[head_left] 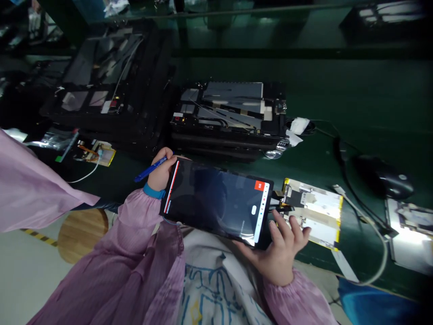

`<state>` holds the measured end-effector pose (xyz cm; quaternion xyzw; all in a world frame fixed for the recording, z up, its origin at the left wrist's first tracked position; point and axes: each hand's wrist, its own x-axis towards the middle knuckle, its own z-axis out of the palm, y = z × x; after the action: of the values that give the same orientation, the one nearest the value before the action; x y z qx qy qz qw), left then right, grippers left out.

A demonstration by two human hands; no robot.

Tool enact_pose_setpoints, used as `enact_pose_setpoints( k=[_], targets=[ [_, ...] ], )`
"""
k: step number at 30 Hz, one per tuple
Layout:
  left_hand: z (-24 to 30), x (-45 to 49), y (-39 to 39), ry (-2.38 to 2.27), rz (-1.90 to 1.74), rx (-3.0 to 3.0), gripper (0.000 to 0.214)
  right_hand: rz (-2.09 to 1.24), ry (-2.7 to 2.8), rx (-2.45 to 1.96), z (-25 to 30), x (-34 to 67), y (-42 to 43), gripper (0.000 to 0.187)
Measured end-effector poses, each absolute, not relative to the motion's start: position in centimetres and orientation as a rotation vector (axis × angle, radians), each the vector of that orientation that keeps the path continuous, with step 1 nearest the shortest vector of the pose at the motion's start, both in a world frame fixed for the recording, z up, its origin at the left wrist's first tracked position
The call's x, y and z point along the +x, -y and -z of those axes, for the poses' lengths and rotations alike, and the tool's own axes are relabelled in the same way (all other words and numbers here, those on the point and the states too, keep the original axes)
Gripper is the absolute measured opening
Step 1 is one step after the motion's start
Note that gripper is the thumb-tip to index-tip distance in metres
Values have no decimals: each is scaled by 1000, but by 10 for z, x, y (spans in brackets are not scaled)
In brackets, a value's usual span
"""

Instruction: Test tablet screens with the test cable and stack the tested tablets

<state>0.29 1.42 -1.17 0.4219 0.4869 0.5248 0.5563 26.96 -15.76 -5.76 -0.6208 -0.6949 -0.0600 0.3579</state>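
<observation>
Left hand (161, 174) grips blue pen (149, 170) and left end of tablet (216, 198), over bench's (372, 131) near edge. Right hand (279, 253) open, fingers spread by right end. Pulling tablet away could strain short cables (278, 207).

Black screen (209, 198): flat and thin, longer than it is wide, held up on a slant, its right end a bit lower.
Screen lights: on, but mostly dark; a thin red and white stripe on the left end, a white bar with tiny dots on the right, a red square near the top right corner.
Blue pen (150, 170): long, thin, tipped sideways, just left of the screen.
Silvery panel (314, 212): flat and shiny, yellow edges, lying just right of the screen.
Dark ribbons (284, 208): short, between screen and panel.
</observation>
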Motion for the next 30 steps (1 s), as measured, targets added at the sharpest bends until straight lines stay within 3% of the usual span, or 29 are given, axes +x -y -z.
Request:
enact_pose_setpoints(
  k=[30],
  targets=[
    [16, 2, -14, -1179, -1276, 1049, 25, 229, 1807, -1551, 58, 269, 157, 88]
  ],
)
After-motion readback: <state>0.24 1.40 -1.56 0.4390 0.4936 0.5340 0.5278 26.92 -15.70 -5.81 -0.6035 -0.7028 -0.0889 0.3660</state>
